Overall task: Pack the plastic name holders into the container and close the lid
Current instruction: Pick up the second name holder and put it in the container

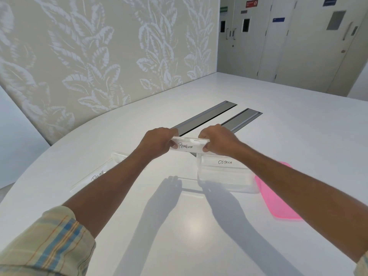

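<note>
I hold a clear plastic name holder marked PENGUIN (187,146) above the white table, my left hand (157,142) gripping its left end and my right hand (219,142) its right end. Just below and to the right stands a clear container (227,178) with a holder marked OSTRICH (225,162) inside it. The pink lid (274,198) lies flat on the table to the right of the container, partly under my right forearm. Another clear holder with handwriting (93,176) lies on the table at the left, partly hidden by my left forearm.
Two grey cable slots (207,116) run diagonally across the white table (199,226) behind my hands. A leaf-patterned partition (99,56) borders the table's far left edge. Doors stand at the back right.
</note>
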A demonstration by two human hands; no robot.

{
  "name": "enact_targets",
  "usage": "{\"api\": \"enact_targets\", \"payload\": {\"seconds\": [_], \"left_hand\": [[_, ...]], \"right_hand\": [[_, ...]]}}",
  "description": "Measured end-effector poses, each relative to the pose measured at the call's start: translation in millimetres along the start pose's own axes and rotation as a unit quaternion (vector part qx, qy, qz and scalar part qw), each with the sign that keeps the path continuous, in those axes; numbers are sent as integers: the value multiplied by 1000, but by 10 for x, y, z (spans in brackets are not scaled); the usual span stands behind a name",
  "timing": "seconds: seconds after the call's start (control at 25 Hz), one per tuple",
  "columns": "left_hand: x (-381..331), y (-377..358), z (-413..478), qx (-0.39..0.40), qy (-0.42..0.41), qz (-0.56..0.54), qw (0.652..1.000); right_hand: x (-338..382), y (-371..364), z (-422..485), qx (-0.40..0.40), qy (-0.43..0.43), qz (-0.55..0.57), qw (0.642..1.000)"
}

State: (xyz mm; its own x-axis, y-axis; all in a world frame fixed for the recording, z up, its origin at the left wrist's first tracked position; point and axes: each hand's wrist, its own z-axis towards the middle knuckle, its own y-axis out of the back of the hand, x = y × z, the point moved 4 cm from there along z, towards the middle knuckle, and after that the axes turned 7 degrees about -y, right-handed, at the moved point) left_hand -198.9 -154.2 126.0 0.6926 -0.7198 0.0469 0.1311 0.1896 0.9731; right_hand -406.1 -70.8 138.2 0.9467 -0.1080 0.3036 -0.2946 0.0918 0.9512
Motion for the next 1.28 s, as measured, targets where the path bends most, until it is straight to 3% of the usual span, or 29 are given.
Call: {"api": "enact_targets", "payload": {"seconds": [0.28,0.52,0.72,1.04,1.28], "left_hand": [[-643,-119,551,11,-21,-24,999],[-959,-401,921,65,-42,-32,997],[-1045,-666,1045,61,-59,-52,995],[-1065,-1038,1149,123,-59,-6,991],[-1102,-1255,1183,155,-66,-2,986]], "right_hand": [[-770,219,-22,-5,-20,17,1000],[-1288,53,55,7,-43,50,998],[-1505,-144,185,25,-52,31,998],[-1546,-590,366,24,-24,-155,987],[-1605,-800,390,50,-20,-189,981]]}}
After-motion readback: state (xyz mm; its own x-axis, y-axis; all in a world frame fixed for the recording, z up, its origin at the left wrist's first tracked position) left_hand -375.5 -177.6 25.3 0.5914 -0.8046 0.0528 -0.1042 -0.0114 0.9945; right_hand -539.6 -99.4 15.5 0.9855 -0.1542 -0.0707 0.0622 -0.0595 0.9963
